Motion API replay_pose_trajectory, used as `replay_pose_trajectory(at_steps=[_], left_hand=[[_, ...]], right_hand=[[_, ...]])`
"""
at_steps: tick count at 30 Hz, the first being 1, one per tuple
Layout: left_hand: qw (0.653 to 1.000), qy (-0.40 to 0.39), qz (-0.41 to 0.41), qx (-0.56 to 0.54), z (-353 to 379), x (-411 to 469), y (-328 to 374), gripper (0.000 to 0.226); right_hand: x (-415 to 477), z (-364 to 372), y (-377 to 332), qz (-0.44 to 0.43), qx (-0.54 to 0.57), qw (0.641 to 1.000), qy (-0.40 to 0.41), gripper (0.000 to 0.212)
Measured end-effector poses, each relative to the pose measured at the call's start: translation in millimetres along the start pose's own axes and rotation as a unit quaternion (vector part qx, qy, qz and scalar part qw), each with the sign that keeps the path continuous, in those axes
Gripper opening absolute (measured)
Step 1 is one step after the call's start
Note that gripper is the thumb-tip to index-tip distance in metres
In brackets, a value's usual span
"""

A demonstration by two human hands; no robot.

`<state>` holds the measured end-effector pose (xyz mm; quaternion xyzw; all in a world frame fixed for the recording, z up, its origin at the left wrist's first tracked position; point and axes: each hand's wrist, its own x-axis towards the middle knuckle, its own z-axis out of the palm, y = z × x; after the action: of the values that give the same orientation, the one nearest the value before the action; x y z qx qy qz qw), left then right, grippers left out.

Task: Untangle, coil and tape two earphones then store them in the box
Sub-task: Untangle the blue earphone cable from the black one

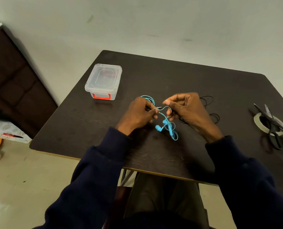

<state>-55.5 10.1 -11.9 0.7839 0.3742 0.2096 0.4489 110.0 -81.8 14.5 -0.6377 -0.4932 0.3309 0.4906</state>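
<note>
Two hands' fingers (pixel 168 117) pinching blue earphones (pixel 166 124), buds dangling between

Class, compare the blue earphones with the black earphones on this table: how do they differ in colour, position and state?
The blue earphones are bright turquoise; the black earphones nearly blend into the dark table. The blue earphones are held by the left hand and right hand; the black earphones lie on the table behind the right hand. Both are loose, untaped wires outside the box.
</note>
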Motion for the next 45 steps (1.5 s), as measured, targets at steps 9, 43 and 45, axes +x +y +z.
replay_pose_trajectory(at_steps=[9, 43, 45], left_hand=[[0.989, -0.045, -0.034, -0.135, 0.4, -3.4, 5.9, 0.013], [0.981, -0.019, 0.078, -0.177, -24.4, -2.3, 0.0, 0.018], [0.983, 0.003, 0.075, -0.168, -22.8, -2.1, 0.8, 0.017]], right_hand=[[-1.2, -2.6, 7.7, 0.023, 0.028, 0.999, 0.029, 0.017], [2.5, -6.0, 9.8, -0.106, -0.295, 0.945, 0.096, 0.019], [-2.1, -2.6, 8.3, -0.151, -0.266, 0.944, 0.123, 0.013]])
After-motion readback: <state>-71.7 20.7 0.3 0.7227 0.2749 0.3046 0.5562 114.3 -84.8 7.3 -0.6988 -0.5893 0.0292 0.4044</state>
